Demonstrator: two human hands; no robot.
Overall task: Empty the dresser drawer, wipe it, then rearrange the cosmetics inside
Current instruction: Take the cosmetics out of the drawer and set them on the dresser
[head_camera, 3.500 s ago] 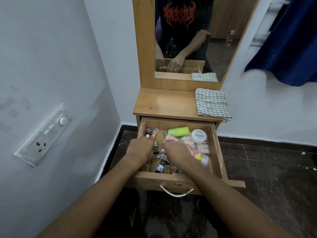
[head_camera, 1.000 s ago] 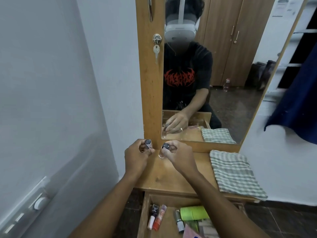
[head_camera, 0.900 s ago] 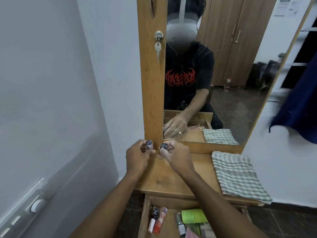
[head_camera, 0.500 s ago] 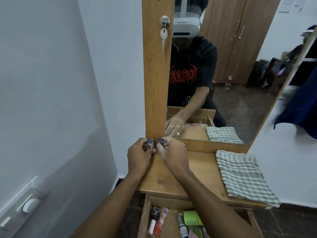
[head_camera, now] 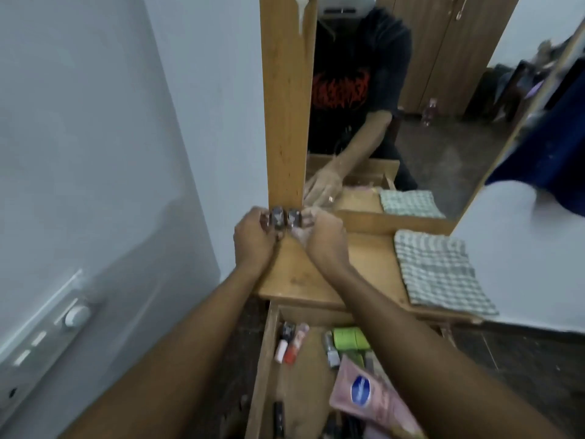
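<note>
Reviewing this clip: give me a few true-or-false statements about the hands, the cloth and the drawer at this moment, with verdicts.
1. The left hand grips a small bottle and the right hand grips a second bottle, at the back of the dresser top. True.
2. The checked cloth lies inside the drawer. False: it lies folded on the dresser top, to the right.
3. The drawer is open and holds cosmetics. True.
4. The pink tube stands on the dresser top. False: it lies in the drawer.
</note>
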